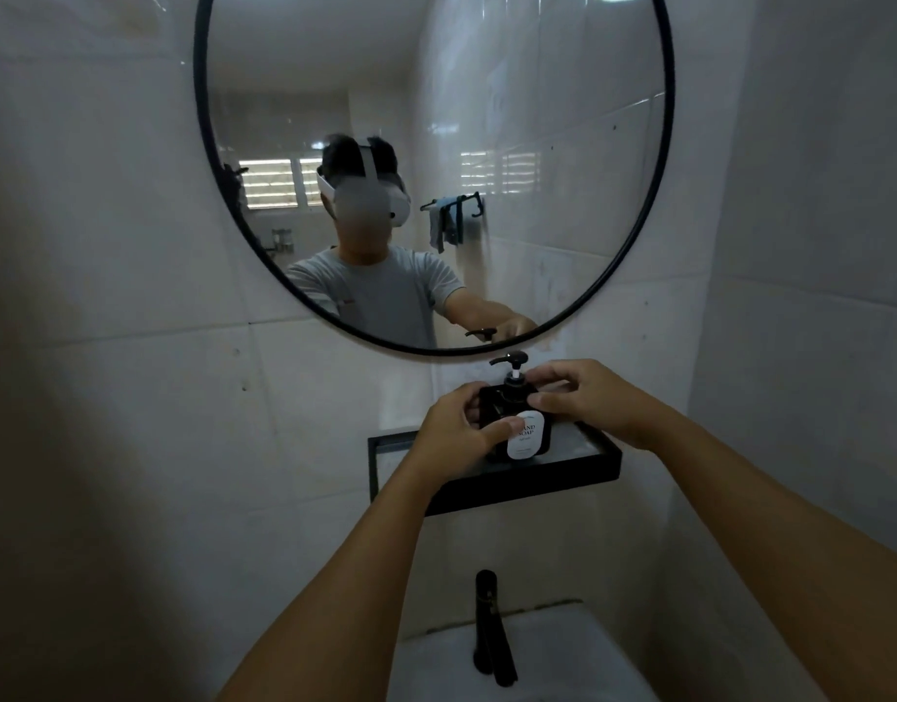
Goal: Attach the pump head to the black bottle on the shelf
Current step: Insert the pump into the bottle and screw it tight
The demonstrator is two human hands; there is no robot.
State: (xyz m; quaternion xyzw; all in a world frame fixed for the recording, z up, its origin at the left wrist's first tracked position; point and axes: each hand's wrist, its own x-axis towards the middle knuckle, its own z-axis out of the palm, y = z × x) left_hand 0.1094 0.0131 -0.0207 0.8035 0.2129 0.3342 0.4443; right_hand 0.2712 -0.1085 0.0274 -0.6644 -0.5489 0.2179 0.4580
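Note:
A square black bottle (526, 438) with a white "HAND SOAP" label stands on the black wall shelf (563, 479). The black pump head (511, 363) sits upright on the bottle's neck, nozzle pointing left. My left hand (459, 430) wraps the bottle's left side, thumb across the label. My right hand (585, 397) is at the top right, with its fingertips closed on the pump's collar at the neck. The bottle's lower left part is hidden behind my left hand.
A round black-framed mirror (661, 159) hangs right above the pump and reflects a person and a towel rail. Below the shelf are a black tap (489, 625) and a white basin (563, 656). Tiled walls close in on the right.

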